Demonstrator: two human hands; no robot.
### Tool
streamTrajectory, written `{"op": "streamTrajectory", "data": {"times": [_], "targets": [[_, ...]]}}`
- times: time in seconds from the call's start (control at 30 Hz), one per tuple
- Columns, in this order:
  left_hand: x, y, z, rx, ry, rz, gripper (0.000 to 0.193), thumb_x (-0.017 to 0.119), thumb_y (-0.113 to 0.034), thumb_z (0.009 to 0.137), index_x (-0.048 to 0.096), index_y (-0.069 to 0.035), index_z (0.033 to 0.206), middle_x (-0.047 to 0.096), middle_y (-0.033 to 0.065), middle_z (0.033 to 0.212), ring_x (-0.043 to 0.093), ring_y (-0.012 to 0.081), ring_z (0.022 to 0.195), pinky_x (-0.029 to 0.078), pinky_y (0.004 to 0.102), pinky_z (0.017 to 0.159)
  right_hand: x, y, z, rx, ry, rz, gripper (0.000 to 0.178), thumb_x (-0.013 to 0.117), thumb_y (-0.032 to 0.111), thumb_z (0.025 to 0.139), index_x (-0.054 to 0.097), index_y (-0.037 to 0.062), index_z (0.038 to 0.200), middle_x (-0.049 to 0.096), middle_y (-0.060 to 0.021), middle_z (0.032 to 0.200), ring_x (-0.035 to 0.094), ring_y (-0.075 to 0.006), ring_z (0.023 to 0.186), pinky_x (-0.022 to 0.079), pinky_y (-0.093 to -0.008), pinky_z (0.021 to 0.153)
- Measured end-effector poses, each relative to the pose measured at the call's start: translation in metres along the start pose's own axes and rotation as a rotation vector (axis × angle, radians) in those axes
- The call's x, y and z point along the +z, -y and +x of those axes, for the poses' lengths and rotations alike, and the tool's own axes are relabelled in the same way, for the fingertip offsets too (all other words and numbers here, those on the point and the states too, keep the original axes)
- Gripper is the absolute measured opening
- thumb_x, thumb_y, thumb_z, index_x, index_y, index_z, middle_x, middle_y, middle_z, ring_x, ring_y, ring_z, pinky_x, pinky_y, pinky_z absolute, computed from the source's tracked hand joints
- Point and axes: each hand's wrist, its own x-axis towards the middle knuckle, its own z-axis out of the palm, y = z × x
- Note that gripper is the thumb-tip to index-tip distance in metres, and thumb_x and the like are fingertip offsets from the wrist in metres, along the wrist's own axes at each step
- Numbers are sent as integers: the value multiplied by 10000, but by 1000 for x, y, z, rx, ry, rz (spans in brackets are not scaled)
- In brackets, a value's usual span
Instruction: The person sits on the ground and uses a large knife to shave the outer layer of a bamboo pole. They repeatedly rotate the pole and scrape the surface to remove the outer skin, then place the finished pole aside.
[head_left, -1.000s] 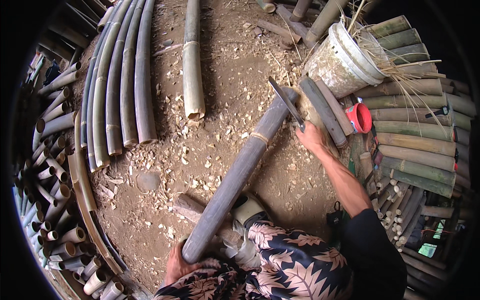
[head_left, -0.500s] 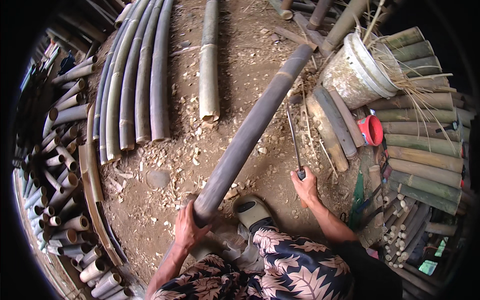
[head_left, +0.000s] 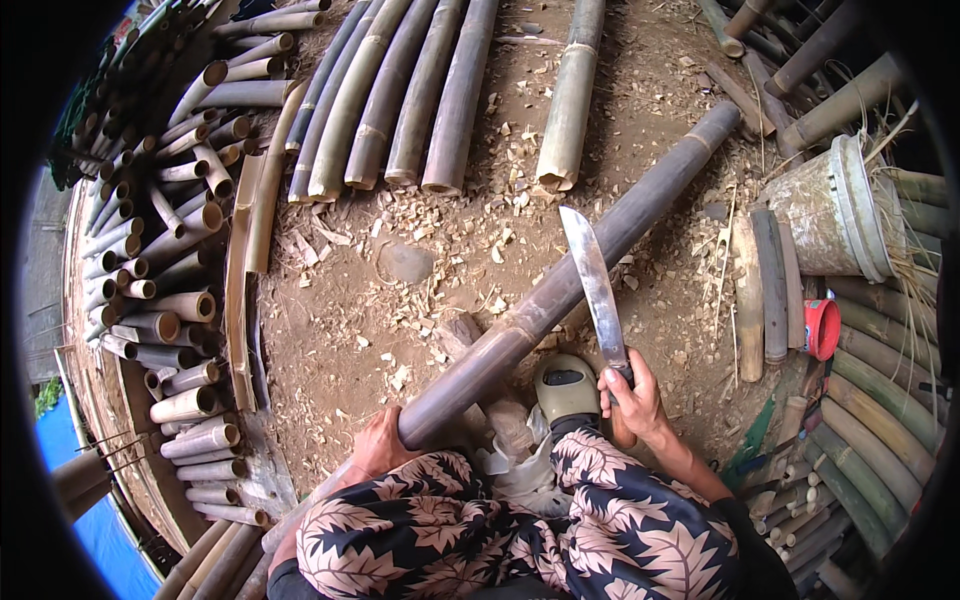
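Note:
A dark brown-grey bamboo pole (head_left: 560, 293) slants from my lap toward the far right. My left hand (head_left: 378, 446) is closed round its near end, with some of the fingers hidden behind it. In my right hand (head_left: 634, 398) is a machete (head_left: 598, 290), gripped by its handle. Its broad, stained blade points up and away, its flat side showing, and overlaps the pole in the picture; whether they touch I cannot tell. Beneath the pole, near my shoe (head_left: 567, 388), lies a short wooden block (head_left: 510, 428), partly covered.
Several long bamboo poles (head_left: 408, 120) lie at the far side, one pole (head_left: 572, 105) apart from them. Cut bamboo lengths (head_left: 195, 305) are stacked at left. On the right stand a dirty white bucket (head_left: 822, 215) and a red container (head_left: 821, 328). Chips (head_left: 400, 378) litter the dirt floor.
My view has swung left, so the surroundings sit farther right. The bamboo pole lies at a lower slant. The machete has turned to show its flat side and now crosses in front of the pole.

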Motion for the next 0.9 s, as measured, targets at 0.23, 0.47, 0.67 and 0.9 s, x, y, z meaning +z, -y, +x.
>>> {"op": "streamTrajectory", "data": {"times": [0.23, 0.47, 0.67, 0.9], "targets": [[33, -25, -3, -9, -305, 83, 856, 860, -443, 595, 498, -45, 1261, 615, 159, 1086, 610, 342, 1050, 480, 429, 914, 2, 17, 30, 220, 87, 102, 246, 547, 286, 1018, 501, 47, 1054, 600, -59, 790, 599, -123, 558, 516, -278, 452], [51, -4, 4, 59, -355, 29, 754, 828, -342, 645, 498, -53, 1258, 596, 151, 1038, 604, 340, 993, 478, 431, 880, 9, 20, 57, 151, -250, 176, 308, 508, 330, 1029, 500, 37, 1124, 575, -51, 739, 570, -118, 497, 509, -276, 391], [61, 2, 7, 79, -418, 59, 772, 836, -301, 613, 498, -51, 1261, 598, 153, 1044, 602, 339, 994, 482, 429, 872, 48, 5, 25, 262, 141, -179, 208, 537, 222, 1013, 514, 23, 957, 581, -48, 691, 563, -119, 478, 462, -265, 408], [54, -5, 5, 16, -363, 2, 784, 865, -276, 594, 490, -72, 1251, 595, 143, 1086, 594, 336, 1069, 468, 440, 921, 46, 8, 42, 205, -2, -92, 208, 504, 244, 1026, 475, 38, 1028, 536, -36, 675, 549, -124, 469, 480, -283, 383]]}}
